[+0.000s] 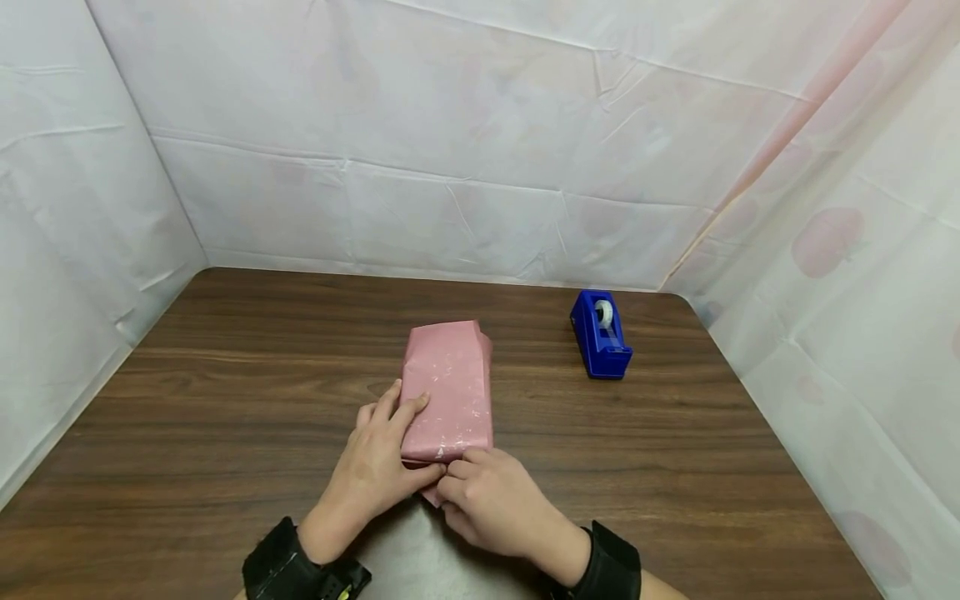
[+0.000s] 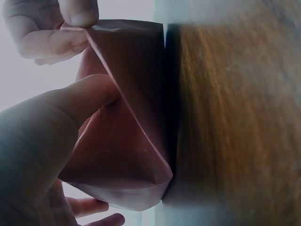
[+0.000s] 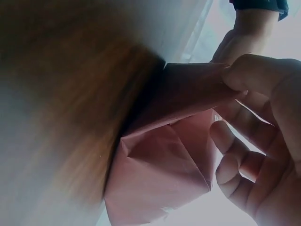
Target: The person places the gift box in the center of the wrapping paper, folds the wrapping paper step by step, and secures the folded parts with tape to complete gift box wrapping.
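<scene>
A box-shaped package in pink wrapping paper [image 1: 447, 392] lies on the table, its near end still folded open in loose flaps. My left hand [image 1: 375, 467] rests along the package's left side and top with fingers spread. In the left wrist view, its thumb [image 2: 89, 99] presses inside the end fold. At the near end, my right hand [image 1: 491, 500] pinches the edge of a paper flap [image 3: 188, 92] between thumb and fingers. The paper's folded end [image 2: 127, 117] forms a pocket with slanted edges. What is inside the paper is hidden.
A blue tape dispenser [image 1: 603, 354] with a roll of clear tape [image 1: 603, 313] stands at the back right of the wooden table [image 1: 262, 400]. White sheets [image 1: 450, 125] hang around the table's back and sides. Both wrists wear black bands [image 1: 611, 562].
</scene>
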Motion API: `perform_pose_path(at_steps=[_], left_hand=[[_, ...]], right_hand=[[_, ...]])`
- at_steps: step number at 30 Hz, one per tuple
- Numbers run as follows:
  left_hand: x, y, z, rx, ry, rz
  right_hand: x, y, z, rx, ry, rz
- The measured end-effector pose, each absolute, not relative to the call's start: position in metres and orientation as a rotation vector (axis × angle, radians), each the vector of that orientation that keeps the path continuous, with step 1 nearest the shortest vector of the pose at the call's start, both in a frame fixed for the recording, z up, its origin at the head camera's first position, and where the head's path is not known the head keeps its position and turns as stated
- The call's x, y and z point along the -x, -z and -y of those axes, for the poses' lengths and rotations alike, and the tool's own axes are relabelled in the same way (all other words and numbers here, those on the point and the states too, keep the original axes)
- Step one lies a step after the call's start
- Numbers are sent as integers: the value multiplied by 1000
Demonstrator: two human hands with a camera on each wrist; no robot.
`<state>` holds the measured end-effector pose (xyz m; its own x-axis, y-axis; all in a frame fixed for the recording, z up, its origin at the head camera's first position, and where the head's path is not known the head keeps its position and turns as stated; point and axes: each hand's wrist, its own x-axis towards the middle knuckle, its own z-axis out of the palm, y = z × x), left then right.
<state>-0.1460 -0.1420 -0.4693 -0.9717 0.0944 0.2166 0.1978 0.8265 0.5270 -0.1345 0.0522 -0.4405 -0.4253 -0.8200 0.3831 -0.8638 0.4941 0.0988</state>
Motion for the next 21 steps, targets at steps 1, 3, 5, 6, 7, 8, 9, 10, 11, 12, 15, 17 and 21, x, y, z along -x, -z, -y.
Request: perform_pose_path(at_steps=[1, 3, 5, 6, 7, 8, 9, 10, 11, 12, 15, 17, 21], left_hand=[[146, 469, 142, 227, 843, 2825], [146, 470, 142, 228, 841, 2821], [146, 470, 142, 228, 840, 2817], [146, 470, 142, 229, 839, 2816], [146, 470, 142, 230, 839, 2815], [146, 470, 142, 231, 839, 2814], [146, 470, 142, 231, 840, 2813], [146, 470, 142, 232, 840, 2812], [146, 470, 142, 232, 841, 2813], [146, 470, 142, 232, 844, 2814], [146, 470, 142, 231, 851, 2817], [146, 470, 142, 231, 855, 2819], [146, 470, 142, 229, 856, 2827]], right_hand=[[135, 440, -52, -1397, -164, 2365], [136, 439, -53, -1390, -171, 2366], [136, 439, -53, -1388, -181, 2366], [136, 438, -53, -1387, -185, 2366], [136, 438, -52, -1389, -190, 2365], [136, 438, -52, -1392, -192, 2362], [136, 438, -52, -1397, -187, 2354], [136, 438, -51, -1405, -182, 2346], [136, 439, -51, -1414, -172, 2336], [135, 439, -50, -1426, -158, 2324], [134, 441, -49, -1463, -108, 2294], [132, 442, -50, -1476, -90, 2301], [130, 442, -51, -1479, -56, 2317]])
